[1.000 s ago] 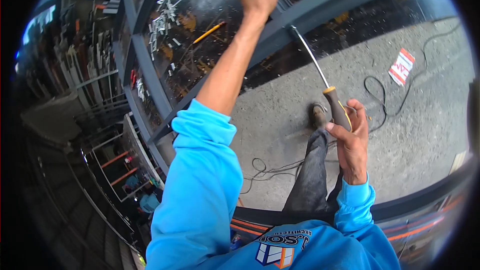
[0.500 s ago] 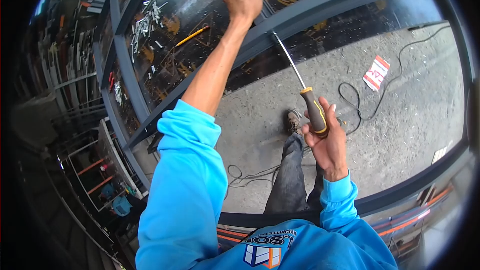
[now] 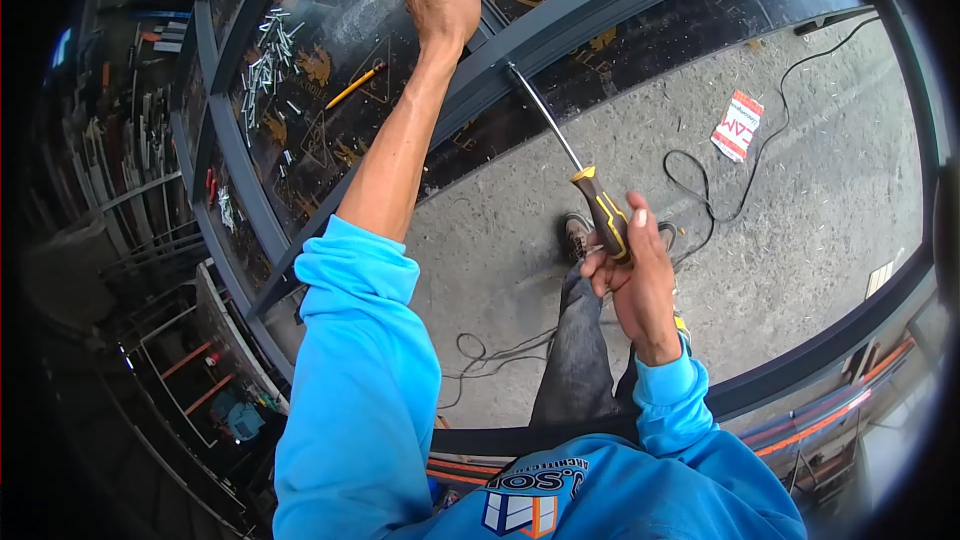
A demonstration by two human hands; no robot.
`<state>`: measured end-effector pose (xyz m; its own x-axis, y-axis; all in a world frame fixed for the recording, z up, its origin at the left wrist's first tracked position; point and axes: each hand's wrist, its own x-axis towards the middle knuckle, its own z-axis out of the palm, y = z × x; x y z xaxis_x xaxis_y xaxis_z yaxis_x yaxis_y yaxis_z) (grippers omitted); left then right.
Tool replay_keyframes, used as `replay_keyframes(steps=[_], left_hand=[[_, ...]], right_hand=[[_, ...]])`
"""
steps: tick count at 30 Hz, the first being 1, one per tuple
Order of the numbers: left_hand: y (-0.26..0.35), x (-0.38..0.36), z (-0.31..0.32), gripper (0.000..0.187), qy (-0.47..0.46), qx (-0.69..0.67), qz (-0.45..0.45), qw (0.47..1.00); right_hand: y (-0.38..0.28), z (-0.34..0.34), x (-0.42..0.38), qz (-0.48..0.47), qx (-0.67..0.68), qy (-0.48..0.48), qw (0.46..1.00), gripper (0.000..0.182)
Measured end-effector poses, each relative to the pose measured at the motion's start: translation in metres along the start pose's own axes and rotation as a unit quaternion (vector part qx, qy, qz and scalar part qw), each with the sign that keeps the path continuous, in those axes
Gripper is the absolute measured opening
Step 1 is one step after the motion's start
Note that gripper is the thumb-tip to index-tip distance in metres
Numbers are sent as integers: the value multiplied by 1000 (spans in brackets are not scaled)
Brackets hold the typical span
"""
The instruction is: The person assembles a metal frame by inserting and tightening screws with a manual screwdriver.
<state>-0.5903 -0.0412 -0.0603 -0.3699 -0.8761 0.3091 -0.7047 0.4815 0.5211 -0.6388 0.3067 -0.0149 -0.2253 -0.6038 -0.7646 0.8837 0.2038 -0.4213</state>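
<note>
My right hand has its fingers around the handle of a screwdriver, dark grey and yellow with a long metal shaft. The screwdriver's tip meets the side of a dark grey metal frame, where a screw head is too small to make out. Farther up, my left hand grips a crossbar of that frame near the joint, its fingertips partly hidden behind the bar.
On the dark board inside the frame lie a pile of screws and a yellow pencil. A black cable and a red-and-white wrapper are on the concrete floor. Metal lengths stand at the left.
The screwdriver handle has turned about its axis, and my right fingers have shifted on it. Its tip stays at the frame. The whole view has moved slightly, carrying things leftward.
</note>
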Motion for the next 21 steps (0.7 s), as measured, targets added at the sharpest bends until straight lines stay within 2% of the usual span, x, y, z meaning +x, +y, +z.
replay_keyframes(steps=[1,2,4,5,6,8,9,12,13,14,15,16,17,18,20,21], left_hand=[[-1,0,0,42,-1,0,1,1000],[-2,0,1,42,-4,4,2,1000],[-2,1,1,42,-9,5,3,1000],[-2,2,1,42,-9,6,7,1000],[-2,1,0,42,-11,9,9,1000],[-2,2,0,42,-9,5,6,1000],[-2,0,0,42,-9,0,4,1000],[-1,1,0,43,-14,9,-3,1000],[-2,-4,-1,43,-20,11,-6,1000],[-1,-2,-1,43,-15,6,-9,1000],[4,-1,-2,43,-9,-1,-11,1000],[9,-4,-4,43,-9,-4,-13,1000],[14,-6,-5,43,-12,-15,-18,1000],[18,-7,-7,43,-15,-25,-23,999],[21,-7,-8,43,-19,-29,-27,999],[20,-7,-7,43,-24,-33,-31,999]], right_hand=[[4,-1,0,-129,-223,38,965,50],[7,-3,4,-130,-223,40,965,50],[9,-12,17,-11,-43,-68,997,46],[9,-18,26,48,46,-123,990,45],[9,-22,33,108,136,-175,969,44],[9,-28,39,226,305,-270,885,43],[10,-29,36,227,305,-265,886,43],[10,-14,35,214,208,-199,933,46],[4,-7,23,98,51,-122,986,47],[6,-3,21,95,50,-122,987,47],[7,-1,19,-92,-147,-55,983,52],[9,0,16,-268,-333,19,904,59],[17,-12,26,-330,-431,52,838,66],[18,-11,27,-330,-434,51,837,66],[22,-8,27,-435,-458,81,771,59],[19,-6,24,-282,-361,66,887,58]])
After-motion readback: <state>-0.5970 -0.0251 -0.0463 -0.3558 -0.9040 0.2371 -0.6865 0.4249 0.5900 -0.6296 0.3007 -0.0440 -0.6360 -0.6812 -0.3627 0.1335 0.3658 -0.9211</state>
